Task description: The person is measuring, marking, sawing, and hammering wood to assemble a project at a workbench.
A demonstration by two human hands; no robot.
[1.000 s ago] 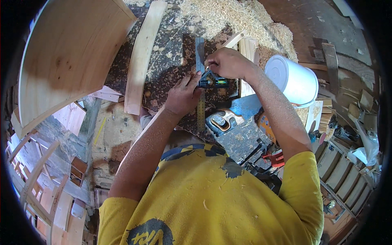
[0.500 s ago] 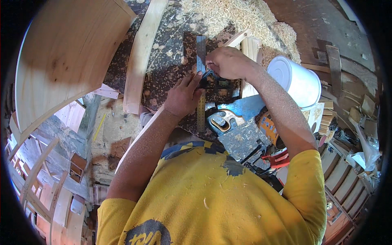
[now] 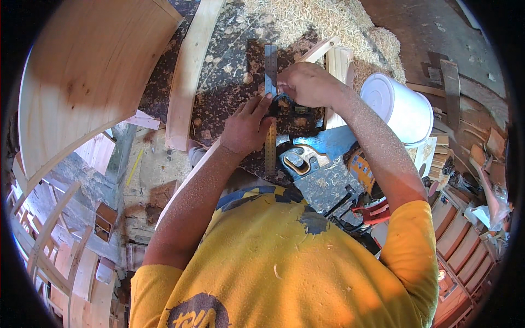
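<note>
- Yellow cloth of the person's shirt [image 3: 284,257] fills the near part of the view, flecked with sawdust.
- Just beyond it, a blue chainsaw [image 3: 322,169] is seen lying on the dark surface [image 3: 229,76], its lower end hidden behind the shirt.
- The left hand [image 3: 246,127] is laid flat, fingers spread, pressing on the combination square [image 3: 270,109].
- The right hand [image 3: 306,85] is closed around the square's dark head, apparently also pinching a marker, which cannot be made out.
- Marking or measuring is judged to be the step in hand; next, the ruler must be kept steady while a line is drawn.
- Farther off, a curved plank [image 3: 191,71], a white bucket [image 3: 402,106] and wood shavings [image 3: 322,22] are seen.
</note>
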